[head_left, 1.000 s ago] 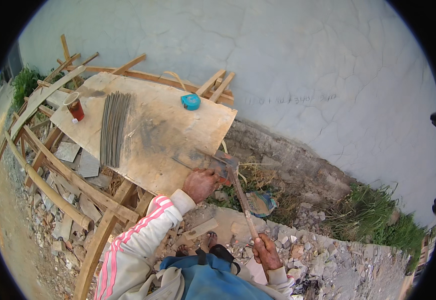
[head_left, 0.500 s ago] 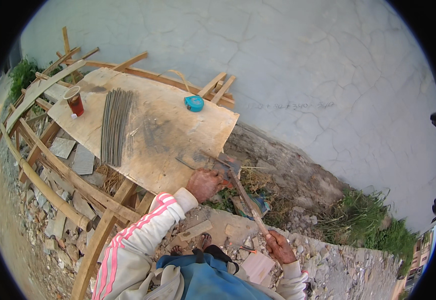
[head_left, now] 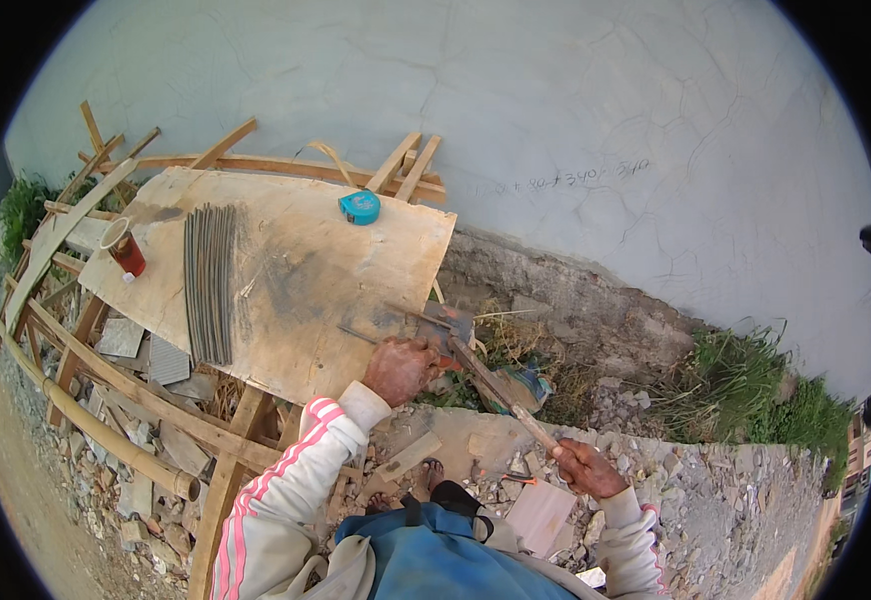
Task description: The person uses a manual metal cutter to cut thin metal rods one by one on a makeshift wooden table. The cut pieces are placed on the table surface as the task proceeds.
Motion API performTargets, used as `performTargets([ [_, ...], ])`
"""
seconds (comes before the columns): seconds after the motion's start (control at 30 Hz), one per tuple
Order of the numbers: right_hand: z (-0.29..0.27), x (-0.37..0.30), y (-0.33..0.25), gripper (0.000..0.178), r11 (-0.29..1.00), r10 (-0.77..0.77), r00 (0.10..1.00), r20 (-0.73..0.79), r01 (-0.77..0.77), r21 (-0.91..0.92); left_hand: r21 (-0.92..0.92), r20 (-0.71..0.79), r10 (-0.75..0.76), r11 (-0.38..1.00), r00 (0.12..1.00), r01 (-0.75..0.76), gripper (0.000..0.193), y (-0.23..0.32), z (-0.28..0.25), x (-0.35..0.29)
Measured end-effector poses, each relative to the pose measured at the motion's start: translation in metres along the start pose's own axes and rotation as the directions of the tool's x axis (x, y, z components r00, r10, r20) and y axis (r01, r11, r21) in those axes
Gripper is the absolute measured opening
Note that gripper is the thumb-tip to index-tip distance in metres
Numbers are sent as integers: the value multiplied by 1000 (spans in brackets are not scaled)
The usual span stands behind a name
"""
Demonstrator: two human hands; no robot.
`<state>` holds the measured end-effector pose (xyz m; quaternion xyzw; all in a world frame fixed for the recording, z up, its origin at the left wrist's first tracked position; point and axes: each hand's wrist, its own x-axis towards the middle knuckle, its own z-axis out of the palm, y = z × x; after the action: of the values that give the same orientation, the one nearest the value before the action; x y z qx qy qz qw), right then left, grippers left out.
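Note:
At the near right corner of the plywood board (head_left: 301, 345), my left hand (head_left: 403, 371) is closed over a thin dark metal rod (head_left: 358, 333), one end of which sticks out past the fingers. Beside that hand a flat metal plate (head_left: 464, 322) sits at the corner, and another length of rod (head_left: 414, 315) runs toward it. My right hand (head_left: 590, 469) is wrapped around the lower end of a long, worn lever bar (head_left: 506, 392). The bar's upper end meets the plate; the exact joint is too small to make out.
On the board lie a bundle of straight metal rods (head_left: 210, 285), a teal tape measure (head_left: 360, 207) and a cup of dark red drink (head_left: 123, 249). Timber beams (head_left: 156, 408) and a bamboo pole (head_left: 106, 425) surround it. A cracked wall (head_left: 596, 90) rises behind; rubble (head_left: 701, 500) covers the ground.
My right hand has moved to the right, swinging the lever bar a little outward. My left hand stays at the board's corner. The whole view has shifted and tilted slightly.

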<state>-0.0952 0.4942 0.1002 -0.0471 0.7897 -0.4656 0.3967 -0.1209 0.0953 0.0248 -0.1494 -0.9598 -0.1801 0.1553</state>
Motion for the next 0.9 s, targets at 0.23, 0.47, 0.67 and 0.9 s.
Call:
performTargets([
  [0.23,-2,6,8,40,991,-44,998,-39,39,-127,-54,-1,6,999,1000,-6,24,-2,-4,2],
  [0.47,1,12,24,50,979,-60,994,-89,41,-199,-105,-43,42,993,998,-46,25,-8,0,4],
  [0.67,11,6,18,54,944,-133,977,-170,72,-322,-80,-27,54,995,998,-56,24,-8,-2,4],
  [0.9,41,3,24,54,926,-201,940,-277,90,-367,-50,-95,45,997,994,-50,25,-15,9,-1],
])
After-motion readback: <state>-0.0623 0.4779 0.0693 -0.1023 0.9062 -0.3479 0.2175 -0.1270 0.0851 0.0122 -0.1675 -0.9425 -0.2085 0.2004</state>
